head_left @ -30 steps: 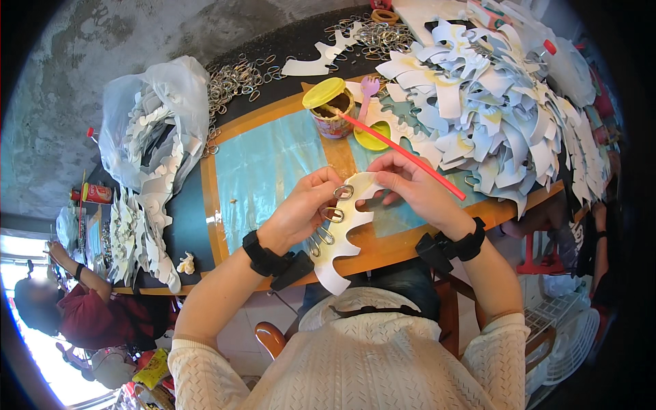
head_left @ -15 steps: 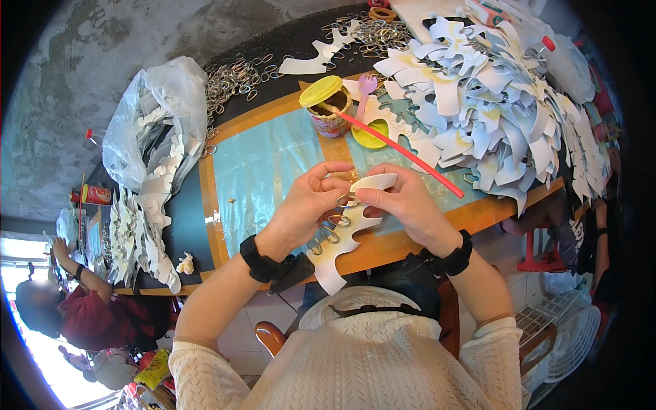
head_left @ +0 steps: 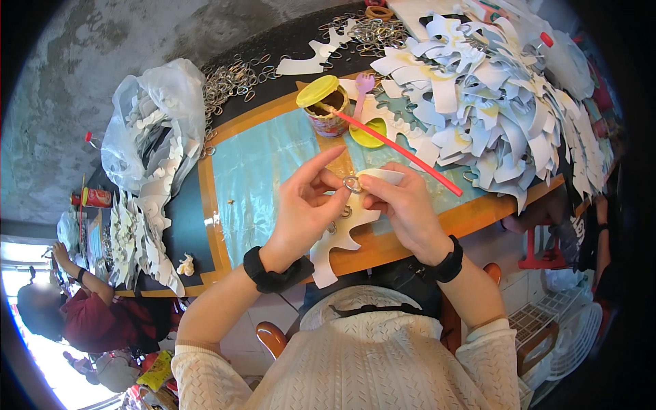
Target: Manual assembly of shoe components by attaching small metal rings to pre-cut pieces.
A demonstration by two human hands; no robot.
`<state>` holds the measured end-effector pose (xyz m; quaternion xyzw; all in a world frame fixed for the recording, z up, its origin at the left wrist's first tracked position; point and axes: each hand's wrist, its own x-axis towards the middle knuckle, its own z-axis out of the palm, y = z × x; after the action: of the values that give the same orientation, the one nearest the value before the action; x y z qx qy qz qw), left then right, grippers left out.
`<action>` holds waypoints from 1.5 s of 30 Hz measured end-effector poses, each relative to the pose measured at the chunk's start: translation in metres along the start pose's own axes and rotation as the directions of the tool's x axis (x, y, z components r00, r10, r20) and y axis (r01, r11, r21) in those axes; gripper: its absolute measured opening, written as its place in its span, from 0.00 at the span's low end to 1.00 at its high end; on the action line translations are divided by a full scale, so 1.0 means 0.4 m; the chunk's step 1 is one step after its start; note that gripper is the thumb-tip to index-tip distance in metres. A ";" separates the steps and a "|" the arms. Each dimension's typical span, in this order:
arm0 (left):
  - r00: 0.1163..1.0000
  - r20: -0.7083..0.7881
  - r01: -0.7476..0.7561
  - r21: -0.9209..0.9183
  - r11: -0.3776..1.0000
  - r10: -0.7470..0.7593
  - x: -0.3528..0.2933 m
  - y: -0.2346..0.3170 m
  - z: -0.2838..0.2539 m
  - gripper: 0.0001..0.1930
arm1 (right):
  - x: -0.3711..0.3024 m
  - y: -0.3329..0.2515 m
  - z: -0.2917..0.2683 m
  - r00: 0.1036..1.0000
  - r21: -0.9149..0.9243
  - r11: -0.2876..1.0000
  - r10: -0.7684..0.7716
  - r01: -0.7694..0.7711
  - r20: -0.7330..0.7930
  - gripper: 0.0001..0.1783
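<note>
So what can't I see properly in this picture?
Head view:
White strip: upper part partly covered by the right hand.
Metal ring: too small to tell whether the left hand pinches it.
Jar: contents dark, partly hidden by yellow lid.
White pile: lower pieces hidden by upper ones.

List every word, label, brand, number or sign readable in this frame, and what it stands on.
Red can: pale lettering, not copied here.
Yellow-lidded tub: printed wrapper, too small to read.
Yellow packet, lower left: dark markings, too blurred to read.
Dark clothing, right edge: pale marks, too blurred to read.
Held white piece: no lettering visible.
</note>
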<state>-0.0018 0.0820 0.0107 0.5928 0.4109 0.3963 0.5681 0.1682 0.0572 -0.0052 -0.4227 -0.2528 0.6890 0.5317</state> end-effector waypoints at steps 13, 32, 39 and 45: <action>1.000 0.005 -0.006 0.162 0.987 0.006 -0.011 0.016 0.005 0.32 | 0.019 0.009 -0.009 0.974 0.134 0.981 0.115 -0.143 0.194 0.08; 0.972 -0.076 -0.164 0.457 0.874 0.222 -0.062 0.044 0.036 0.30 | -0.024 -0.021 0.024 0.922 -0.402 0.829 -0.350 0.388 0.167 0.17; 0.988 -0.121 -0.055 0.331 0.942 0.100 -0.081 0.047 0.035 0.28 | -0.053 -0.037 0.026 0.954 -0.407 0.865 -0.238 0.293 0.180 0.21; 0.986 0.000 0.162 -0.249 0.955 -0.167 -0.103 0.051 0.027 0.19 | -0.049 0.031 0.024 0.618 -0.572 0.336 -0.666 0.748 0.417 0.24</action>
<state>-0.0053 0.0392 0.0305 0.4766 0.4120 0.4020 0.6644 0.1553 0.0359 -0.0040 -0.3997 -0.6796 0.2584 0.5582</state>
